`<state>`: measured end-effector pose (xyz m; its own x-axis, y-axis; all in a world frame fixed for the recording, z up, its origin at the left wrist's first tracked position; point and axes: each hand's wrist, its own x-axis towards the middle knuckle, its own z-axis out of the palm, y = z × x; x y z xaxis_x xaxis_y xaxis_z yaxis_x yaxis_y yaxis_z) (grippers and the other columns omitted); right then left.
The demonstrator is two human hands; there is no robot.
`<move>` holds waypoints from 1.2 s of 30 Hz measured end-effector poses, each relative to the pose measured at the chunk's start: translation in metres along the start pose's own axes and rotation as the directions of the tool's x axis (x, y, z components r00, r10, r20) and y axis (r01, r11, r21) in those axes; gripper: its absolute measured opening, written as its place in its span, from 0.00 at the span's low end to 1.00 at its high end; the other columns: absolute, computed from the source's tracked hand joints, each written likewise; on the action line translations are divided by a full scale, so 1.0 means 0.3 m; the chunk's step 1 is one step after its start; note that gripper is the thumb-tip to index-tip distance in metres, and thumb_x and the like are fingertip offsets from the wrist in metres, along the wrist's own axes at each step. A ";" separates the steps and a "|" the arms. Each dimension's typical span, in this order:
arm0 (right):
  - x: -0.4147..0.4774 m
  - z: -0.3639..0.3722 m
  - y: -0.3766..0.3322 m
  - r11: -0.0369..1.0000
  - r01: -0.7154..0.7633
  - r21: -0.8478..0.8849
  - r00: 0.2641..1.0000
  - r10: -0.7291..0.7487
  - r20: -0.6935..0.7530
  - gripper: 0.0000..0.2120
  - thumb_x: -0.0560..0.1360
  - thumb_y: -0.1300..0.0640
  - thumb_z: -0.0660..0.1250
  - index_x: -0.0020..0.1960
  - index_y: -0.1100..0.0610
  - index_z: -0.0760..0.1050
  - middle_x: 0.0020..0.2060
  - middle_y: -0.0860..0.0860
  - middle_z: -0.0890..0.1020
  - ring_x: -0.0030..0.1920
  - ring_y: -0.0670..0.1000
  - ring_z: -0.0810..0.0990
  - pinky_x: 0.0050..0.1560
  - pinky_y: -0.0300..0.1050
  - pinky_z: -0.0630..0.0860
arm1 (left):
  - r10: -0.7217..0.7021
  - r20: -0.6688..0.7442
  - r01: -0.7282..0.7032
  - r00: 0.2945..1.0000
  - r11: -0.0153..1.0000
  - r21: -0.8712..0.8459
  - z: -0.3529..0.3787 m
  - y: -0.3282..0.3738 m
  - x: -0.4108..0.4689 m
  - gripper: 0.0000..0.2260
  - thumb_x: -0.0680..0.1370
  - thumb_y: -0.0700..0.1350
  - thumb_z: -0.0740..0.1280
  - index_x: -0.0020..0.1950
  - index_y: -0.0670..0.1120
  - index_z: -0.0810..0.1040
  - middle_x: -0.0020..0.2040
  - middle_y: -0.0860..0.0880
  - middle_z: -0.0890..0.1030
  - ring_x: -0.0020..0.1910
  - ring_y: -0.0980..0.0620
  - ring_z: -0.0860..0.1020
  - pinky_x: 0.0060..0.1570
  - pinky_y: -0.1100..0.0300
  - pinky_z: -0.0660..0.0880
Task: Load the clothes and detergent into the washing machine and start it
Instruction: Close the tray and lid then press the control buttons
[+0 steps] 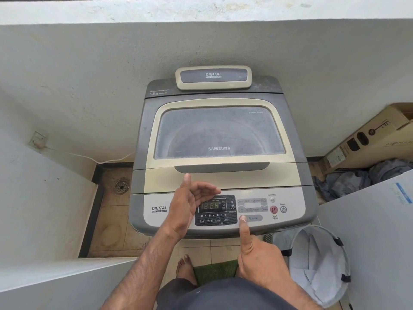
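A grey and beige top-loading washing machine (220, 135) stands against the wall with its glass lid (220, 133) closed. Its front control panel (156, 217) is lit and the display (211, 205) shows digits. My right hand (257, 249) has its index fingertip on the left end of the Program button (253, 218), the other fingers curled. My left hand (190, 204) hovers over the panel's left part, fingers apart and holding nothing. The red Start/Pause button (273, 209) lies to the right of my fingertip.
A white laundry basket (319, 262) stands on the floor at the right. Grey clothes (348, 177) lie by a cardboard box (375, 139) further right. Low walls close in both sides. A floor drain (121, 186) and a wall socket (38, 139) with cable are left.
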<state>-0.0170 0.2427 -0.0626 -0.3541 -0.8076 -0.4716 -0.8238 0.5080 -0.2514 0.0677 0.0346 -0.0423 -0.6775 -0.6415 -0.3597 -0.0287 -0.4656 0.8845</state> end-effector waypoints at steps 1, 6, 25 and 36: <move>-0.001 0.000 -0.002 1.000 0.002 0.001 1.000 -0.002 -0.001 0.50 0.81 0.49 0.55 0.66 0.51 0.07 0.56 0.53 0.79 0.48 0.57 0.82 0.49 0.49 0.76 | -0.001 0.002 0.001 1.000 1.000 0.000 0.000 -0.001 0.000 0.34 0.86 0.59 0.45 0.53 0.36 0.83 0.53 0.33 0.86 0.60 0.37 0.84 0.68 0.46 0.76; -0.006 -0.002 0.009 0.999 -0.031 0.029 1.000 0.031 -0.003 0.49 0.80 0.49 0.55 0.66 0.47 0.08 0.59 0.52 0.79 0.49 0.57 0.82 0.45 0.47 0.69 | -0.003 0.003 0.003 1.000 1.000 -0.001 0.002 0.001 -0.002 0.34 0.83 0.61 0.48 0.53 0.36 0.84 0.53 0.33 0.86 0.60 0.37 0.84 0.69 0.44 0.74; -0.021 -0.027 0.003 0.997 -0.056 0.048 0.995 0.060 -0.078 0.40 0.81 0.49 0.53 0.75 0.48 0.22 0.61 0.48 0.78 0.49 0.55 0.82 0.46 0.49 0.75 | -0.004 -0.011 0.004 1.000 1.000 -0.013 0.008 0.001 -0.010 0.33 0.85 0.60 0.47 0.51 0.38 0.84 0.52 0.34 0.86 0.60 0.36 0.84 0.69 0.43 0.74; 0.006 -0.014 -0.002 0.999 -0.052 -0.001 0.999 0.052 -0.010 0.43 0.82 0.48 0.54 0.73 0.52 0.18 0.60 0.53 0.77 0.51 0.57 0.82 0.44 0.49 0.70 | -0.011 0.002 0.011 1.000 1.000 -0.017 0.002 0.001 0.001 0.34 0.86 0.59 0.46 0.51 0.37 0.84 0.52 0.34 0.86 0.59 0.37 0.84 0.67 0.46 0.76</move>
<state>-0.0190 0.2397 -0.0597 -0.4007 -0.7831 -0.4756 -0.8050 0.5488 -0.2253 0.0671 0.0345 -0.0419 -0.6790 -0.6349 -0.3687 -0.0234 -0.4832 0.8752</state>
